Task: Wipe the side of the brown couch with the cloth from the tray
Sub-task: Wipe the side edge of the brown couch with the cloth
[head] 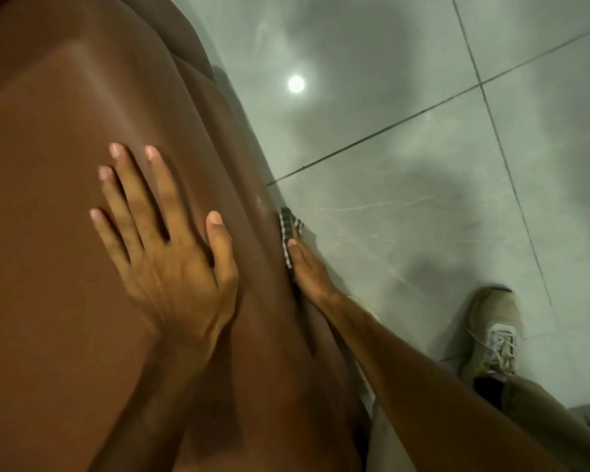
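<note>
The brown couch [58, 137] fills the left half of the view, seen from above. My left hand [166, 243] lies flat on its top with fingers spread and holds nothing. My right hand [309, 270] reaches down the couch's outer side and presses a dark and white checked cloth [289, 229] against it. Only the upper end of the cloth shows beyond my fingertips; the rest is hidden between my hand and the couch. No tray is in view.
Grey marble-look floor tiles [423, 165] with dark grout lines spread to the right of the couch, with a ceiling light reflected in them. My right foot in a pale laced shoe [491, 332] stands on the floor at lower right.
</note>
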`<state>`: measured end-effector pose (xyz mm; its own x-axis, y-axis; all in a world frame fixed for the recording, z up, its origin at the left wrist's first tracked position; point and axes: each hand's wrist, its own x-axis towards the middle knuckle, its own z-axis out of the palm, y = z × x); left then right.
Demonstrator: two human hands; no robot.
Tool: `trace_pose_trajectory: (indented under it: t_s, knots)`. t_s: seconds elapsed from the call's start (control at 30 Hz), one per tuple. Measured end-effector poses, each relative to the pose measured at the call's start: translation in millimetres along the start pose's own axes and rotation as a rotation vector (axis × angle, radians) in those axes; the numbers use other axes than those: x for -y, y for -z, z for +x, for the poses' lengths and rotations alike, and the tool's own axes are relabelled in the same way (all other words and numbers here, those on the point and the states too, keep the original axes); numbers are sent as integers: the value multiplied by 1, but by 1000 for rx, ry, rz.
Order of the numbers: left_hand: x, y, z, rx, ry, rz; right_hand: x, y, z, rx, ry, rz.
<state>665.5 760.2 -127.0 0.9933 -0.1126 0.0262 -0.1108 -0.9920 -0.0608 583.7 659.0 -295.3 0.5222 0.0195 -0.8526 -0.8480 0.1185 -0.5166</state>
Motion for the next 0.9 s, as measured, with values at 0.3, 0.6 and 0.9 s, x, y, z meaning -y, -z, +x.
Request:
trace_pose_trajectory:
  t_s: [0.3,0.6,0.9]
  knots:
    - [-7,8,2,24,51,20,49,-8,-45,65,225,-65]
    - [-3,1,-3,13,29,59,18,-6,-9,-34,-15,59]
    - [-4,-2,0,-16,10,63,118,-21,41,-10,324,16]
